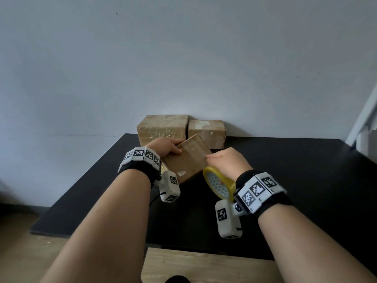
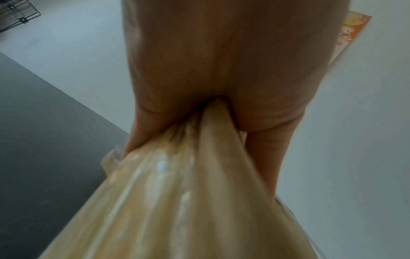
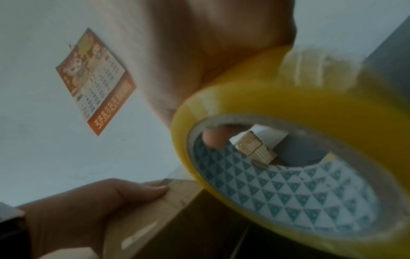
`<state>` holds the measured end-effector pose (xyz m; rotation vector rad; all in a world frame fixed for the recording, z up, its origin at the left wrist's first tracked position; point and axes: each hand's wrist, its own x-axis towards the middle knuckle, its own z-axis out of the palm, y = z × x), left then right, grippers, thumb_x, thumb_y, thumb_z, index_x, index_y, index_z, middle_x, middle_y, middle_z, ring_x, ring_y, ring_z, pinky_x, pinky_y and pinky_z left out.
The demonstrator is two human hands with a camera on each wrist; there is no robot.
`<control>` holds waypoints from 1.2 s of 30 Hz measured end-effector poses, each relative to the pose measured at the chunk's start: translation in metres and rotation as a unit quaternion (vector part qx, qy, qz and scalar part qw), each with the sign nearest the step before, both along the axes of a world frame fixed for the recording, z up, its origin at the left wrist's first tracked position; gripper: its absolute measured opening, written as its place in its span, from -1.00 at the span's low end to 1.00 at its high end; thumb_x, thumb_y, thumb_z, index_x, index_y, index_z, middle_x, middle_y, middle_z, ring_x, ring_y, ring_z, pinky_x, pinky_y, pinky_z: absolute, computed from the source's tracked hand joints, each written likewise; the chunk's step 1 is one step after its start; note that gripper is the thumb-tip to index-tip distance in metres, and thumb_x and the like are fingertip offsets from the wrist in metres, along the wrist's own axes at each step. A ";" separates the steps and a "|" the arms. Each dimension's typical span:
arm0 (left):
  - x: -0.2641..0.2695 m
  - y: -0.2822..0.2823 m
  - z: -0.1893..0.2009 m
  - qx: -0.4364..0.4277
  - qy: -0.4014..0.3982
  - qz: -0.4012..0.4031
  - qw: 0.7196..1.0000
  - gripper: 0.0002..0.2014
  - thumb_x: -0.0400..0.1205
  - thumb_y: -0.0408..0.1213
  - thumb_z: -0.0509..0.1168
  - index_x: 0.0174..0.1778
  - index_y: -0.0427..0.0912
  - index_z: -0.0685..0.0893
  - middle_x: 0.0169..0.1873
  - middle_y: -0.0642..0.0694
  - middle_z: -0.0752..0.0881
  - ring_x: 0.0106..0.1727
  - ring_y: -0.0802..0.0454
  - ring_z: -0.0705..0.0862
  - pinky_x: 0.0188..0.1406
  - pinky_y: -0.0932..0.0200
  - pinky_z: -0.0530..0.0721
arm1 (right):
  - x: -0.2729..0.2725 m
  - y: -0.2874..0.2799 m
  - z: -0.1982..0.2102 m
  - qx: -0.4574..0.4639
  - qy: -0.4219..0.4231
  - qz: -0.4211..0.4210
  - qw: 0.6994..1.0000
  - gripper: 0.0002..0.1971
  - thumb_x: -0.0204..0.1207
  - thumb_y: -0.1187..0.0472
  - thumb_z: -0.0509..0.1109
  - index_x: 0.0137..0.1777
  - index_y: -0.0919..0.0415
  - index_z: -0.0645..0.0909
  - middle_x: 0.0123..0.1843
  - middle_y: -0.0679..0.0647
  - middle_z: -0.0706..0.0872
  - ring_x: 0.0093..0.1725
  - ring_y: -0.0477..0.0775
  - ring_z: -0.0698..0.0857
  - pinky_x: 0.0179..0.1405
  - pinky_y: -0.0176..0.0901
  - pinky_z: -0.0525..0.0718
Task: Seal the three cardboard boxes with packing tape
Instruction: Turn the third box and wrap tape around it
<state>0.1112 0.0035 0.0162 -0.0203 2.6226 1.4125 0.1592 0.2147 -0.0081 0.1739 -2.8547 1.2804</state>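
Head view shows both forearms reaching over a black desk [image 1: 285,180], each wrist wearing a black band with white coded blocks. Nearest, the right hand [image 1: 228,162] holds a yellow tape roll [image 1: 219,185] on edge just above the desk; in the right wrist view one of its fingers [image 3: 214,138] is hooked through the roll's patterned core while the rest of the hand wraps the outside. Just beyond and to the left, the small box [image 1: 188,160] sits tilted, one corner raised toward the wall. The left hand [image 1: 165,148] grips its far left end, thumb on top and fingers clamped around the edge; the left wrist view shows shiny, blurred tape on that box [image 2: 177,192] running up into the palm. The right hand's knuckles touch the box's right edge. Farther back, two boxes stand side by side against the grey wall: the left box [image 1: 162,127], glossy with tape, and the right box [image 1: 207,132]. A calendar [image 3: 95,82] hangs on the wall.
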 end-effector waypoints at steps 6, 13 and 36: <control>-0.001 -0.014 -0.018 -0.017 0.055 0.050 0.997 -0.75 0.56 -0.16 0.45 0.16 0.08 0.77 0.01 -0.02 0.81 -0.03 0.03 0.78 0.19 0.07 0.71 | -0.003 -0.017 -0.003 0.031 0.027 0.006 0.999 -0.66 0.67 -0.03 0.25 0.10 0.10 0.82 0.13 0.06 0.84 0.13 0.17 0.77 0.21 0.07 0.72; 0.005 -0.014 -0.014 -0.260 0.121 0.047 0.957 -0.50 0.65 0.04 0.28 0.51 0.00 0.51 0.39 -0.03 0.62 0.36 -0.06 0.60 0.26 0.10 0.55 | -0.021 -0.028 0.001 0.031 -0.021 -0.010 0.999 -0.68 0.58 0.07 0.27 -0.22 0.25 0.74 -0.21 0.17 0.77 -0.12 0.26 0.75 -0.21 -0.06 0.66; 0.002 0.010 -0.024 -0.464 0.124 -0.137 0.867 -0.47 0.77 -0.35 0.06 0.67 -0.29 0.09 0.69 -0.19 0.05 0.69 -0.11 0.06 0.64 0.04 0.11 | -0.035 -0.037 0.003 0.012 -0.020 0.009 1.000 -0.66 0.66 -0.02 0.19 0.04 0.05 0.80 -0.01 0.11 0.81 -0.07 0.19 0.76 0.07 0.13 0.76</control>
